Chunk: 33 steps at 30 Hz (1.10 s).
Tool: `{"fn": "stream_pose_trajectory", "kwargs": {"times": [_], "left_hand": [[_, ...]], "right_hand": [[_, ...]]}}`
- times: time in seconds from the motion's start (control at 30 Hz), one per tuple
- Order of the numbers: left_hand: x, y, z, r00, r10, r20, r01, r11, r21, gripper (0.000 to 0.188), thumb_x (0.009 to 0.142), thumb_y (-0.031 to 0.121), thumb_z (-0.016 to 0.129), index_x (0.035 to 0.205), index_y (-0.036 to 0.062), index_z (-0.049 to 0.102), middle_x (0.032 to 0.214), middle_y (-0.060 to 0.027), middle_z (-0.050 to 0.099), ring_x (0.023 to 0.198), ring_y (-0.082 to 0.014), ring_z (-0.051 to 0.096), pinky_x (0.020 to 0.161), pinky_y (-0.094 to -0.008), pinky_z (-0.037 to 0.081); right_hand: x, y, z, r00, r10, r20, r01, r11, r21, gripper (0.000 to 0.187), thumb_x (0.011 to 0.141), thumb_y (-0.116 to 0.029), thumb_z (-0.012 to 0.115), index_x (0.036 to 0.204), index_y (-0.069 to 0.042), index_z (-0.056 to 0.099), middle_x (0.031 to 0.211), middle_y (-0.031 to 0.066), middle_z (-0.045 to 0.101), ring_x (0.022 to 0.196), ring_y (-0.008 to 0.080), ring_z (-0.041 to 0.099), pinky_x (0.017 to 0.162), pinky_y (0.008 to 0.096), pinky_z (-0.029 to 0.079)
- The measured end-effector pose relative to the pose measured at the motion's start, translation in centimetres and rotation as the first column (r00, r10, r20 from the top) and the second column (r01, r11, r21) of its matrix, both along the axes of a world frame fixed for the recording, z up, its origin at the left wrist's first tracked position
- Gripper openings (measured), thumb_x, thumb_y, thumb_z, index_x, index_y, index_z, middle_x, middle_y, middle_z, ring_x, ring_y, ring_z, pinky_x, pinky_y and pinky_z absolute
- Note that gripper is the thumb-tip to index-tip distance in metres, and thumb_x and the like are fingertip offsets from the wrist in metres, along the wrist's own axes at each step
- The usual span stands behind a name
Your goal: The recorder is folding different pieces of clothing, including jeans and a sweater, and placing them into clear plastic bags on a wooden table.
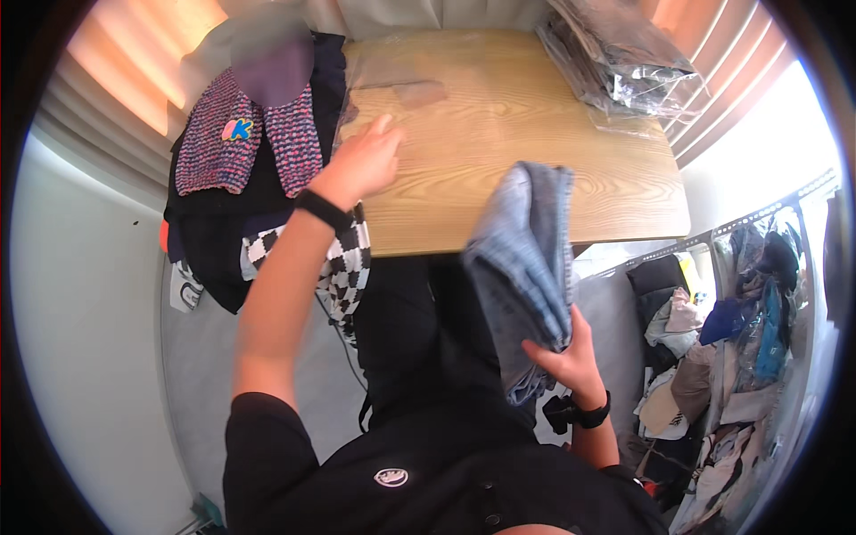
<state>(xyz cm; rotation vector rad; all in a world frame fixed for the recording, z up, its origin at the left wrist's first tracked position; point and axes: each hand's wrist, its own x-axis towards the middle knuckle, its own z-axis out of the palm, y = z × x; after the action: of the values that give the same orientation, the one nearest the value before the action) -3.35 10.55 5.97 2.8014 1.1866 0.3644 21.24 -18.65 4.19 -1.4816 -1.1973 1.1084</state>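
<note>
Holding denim (526,259) w/ R hand (571,358), L hand (368,160) grip unclear, lettered patch (237,129) on knit (292,143).

From here I see 1 blue letter patch (238,130) on the knitted garment (209,162) and 1 white oval badge (390,478), unreadable, on the black shirt (544,473).

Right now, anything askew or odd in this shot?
Mildly: the checkered cloth droops past the near edge of the table, unlike the folded jeans in the right hand. The heap of clothes and caps at right looks jumbled. No spill visible.
</note>
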Motion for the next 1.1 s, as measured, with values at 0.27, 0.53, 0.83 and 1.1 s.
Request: {"fn": "stream_pose_trajectory", "kwargs": {"times": [0.27,0.53,0.83,1.1], "left_hand": [[-1.1,3.1,-4.5,0.968,-0.046,-0.249,0.017,0.993,-0.116,0.035,0.078,0.008,0.05,0.111,-0.0024,0.056,0.117,-0.0204,0.052,0.11,-0.0362,0.052,0.092,-0.0394,0.043],[0.1,1.6,-1.7,0.997,-0.064,-0.037,0.057,0.985,-0.16,0.038,0.074,0.005,0.054,0.112,0.0013,0.053,0.101,-0.0166,0.057,0.092,-0.0365,0.058,0.08,-0.0423,0.047],[-2.7,4.9,-4.9,0.986,0.103,-0.13,-0.082,0.984,0.157,0.033,0.072,0.002,0.056,0.105,0.0069,0.056,0.09,-0.0147,0.064,0.084,-0.0313,0.062,0.072,-0.0434,0.045],[-1.1,0.3,-0.2,0.994,-0.028,0.101,0.001,0.967,0.255,0.017,0.075,0.004,0.059,0.092,0.0066,0.061,0.08,-0.009,0.065,0.076,-0.0257,0.062,0.075,-0.0394,0.044]], "right_hand": [[0.7,0.0,-0.1,0.97,0.243,0.029,-0.242,0.969,-0.055,0.058,0.062,-0.01,0.074,0.114,0.004,0.053,0.093,0.0151,0.065,0.087,0.0196,0.064,0.079,0.0308,0.049],[1.7,0.1,-0.9,0.92,0.388,0.059,-0.39,0.921,0.025,0.064,0.057,-0.012,0.074,0.116,0.002,0.053,0.1,0.0185,0.062,0.093,0.0328,0.062,0.083,0.0344,0.047],[0.9,0.2,-2.1,0.927,0.356,0.119,-0.364,0.929,0.058,0.062,0.056,-0.011,0.072,0.113,0.005,0.053,0.094,0.0138,0.063,0.086,0.0196,0.062,0.081,0.0305,0.047],[1.1,0.3,-1.4,0.926,0.375,0.037,-0.376,0.926,0.019,0.066,0.057,-0.011,0.074,0.117,0.003,0.052,0.097,0.0159,0.063,0.091,0.0241,0.061,0.083,0.0317,0.047]]}}
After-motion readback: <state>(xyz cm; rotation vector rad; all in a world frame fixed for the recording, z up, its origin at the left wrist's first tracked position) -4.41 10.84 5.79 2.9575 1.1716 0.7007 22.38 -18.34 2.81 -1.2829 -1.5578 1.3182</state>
